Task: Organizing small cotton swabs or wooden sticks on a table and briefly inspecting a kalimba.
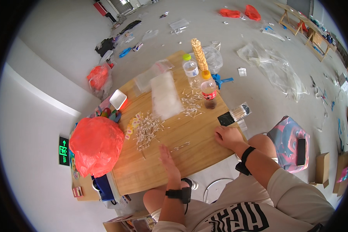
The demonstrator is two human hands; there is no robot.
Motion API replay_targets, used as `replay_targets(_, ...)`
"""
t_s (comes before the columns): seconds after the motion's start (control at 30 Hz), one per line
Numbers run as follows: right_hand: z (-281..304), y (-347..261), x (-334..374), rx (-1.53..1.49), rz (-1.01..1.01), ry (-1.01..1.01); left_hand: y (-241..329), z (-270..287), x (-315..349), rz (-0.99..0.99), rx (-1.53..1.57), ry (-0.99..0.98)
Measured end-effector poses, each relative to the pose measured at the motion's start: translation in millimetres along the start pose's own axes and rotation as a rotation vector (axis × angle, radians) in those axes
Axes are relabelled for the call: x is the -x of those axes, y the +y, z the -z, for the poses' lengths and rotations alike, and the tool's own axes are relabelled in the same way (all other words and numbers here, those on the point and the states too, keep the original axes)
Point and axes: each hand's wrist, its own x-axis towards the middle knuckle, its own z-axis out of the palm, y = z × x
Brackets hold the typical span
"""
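Observation:
On the wooden table, my left hand rests near the front edge with its fingers stretched out, holding nothing. A few cotton swabs lie together just right of its fingertips. Beyond them spreads a loose pile of cotton swabs, with small yellow paper pieces at its left side. My right hand leans on the table's right edge, fingers curled in; whatever they may hold is hidden. Close beyond it lies a clear pack of cotton swabs beside a black packet.
Clear plastic bags lie mid-table beside more scattered swabs. Two bottles, one green-capped and one yellow-capped, stand at the far right. A red plastic bag bulges at the left, near a white-and-red box.

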Motion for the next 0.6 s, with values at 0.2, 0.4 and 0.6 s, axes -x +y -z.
replay_targets(0.2, -3, 5, 2, 0.037, -0.018, -0.011, 2, -11, 8, -0.064, 0.009, -0.128)
replay_targets(0.4, -3, 4, 1, 0.026, -0.016, -0.001, 3, -15, 6, -0.028, 0.046, -0.130)
replay_targets(0.6, -1, 4, 0, 0.037, -0.017, -0.006, 6, -20, 5, -0.022, 0.072, -0.146)
